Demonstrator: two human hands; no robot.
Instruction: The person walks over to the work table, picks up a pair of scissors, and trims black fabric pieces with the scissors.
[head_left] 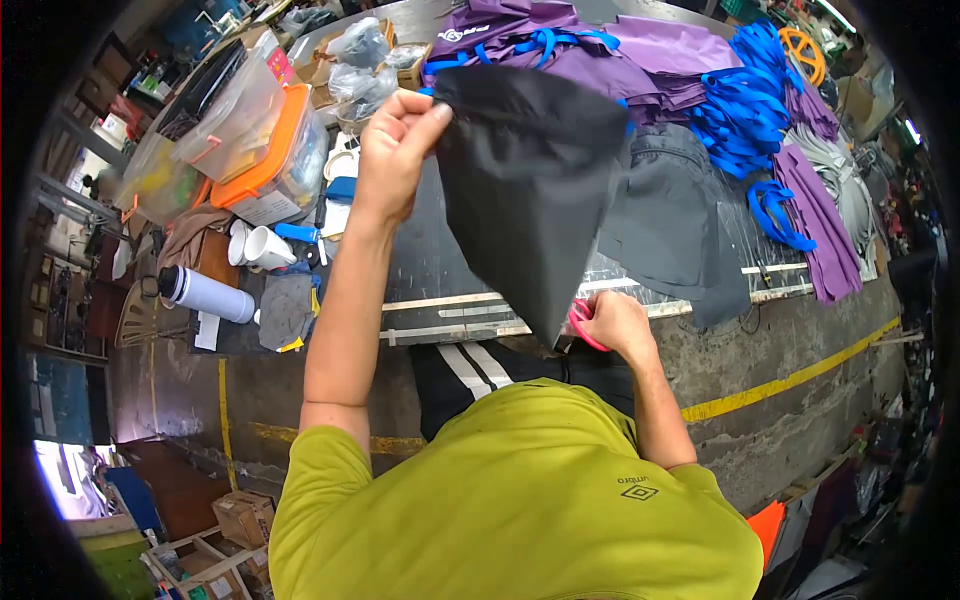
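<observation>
My left hand (390, 160) is raised over the table and pinches the upper left corner of a black fabric piece (530, 180). The piece hangs down to a narrow tip, and bits of blue show at both its upper corners. Low at the table's front edge, my right hand (620, 325) grips scissors (582, 325) by their pink-red handle. The blades are hidden or too dark to make out beside the fabric's lower tip. Right of the hanging piece, more dark fabric pieces (665, 230) lie on the table (440, 290).
Purple fabric (665, 50) and blue straps (740, 115) are heaped at the back right; folded purple fabric (820, 225) hangs over the edge. On the left stand a plastic box with an orange lid (265, 150), a white mug (268, 247) and a pale bottle (212, 295).
</observation>
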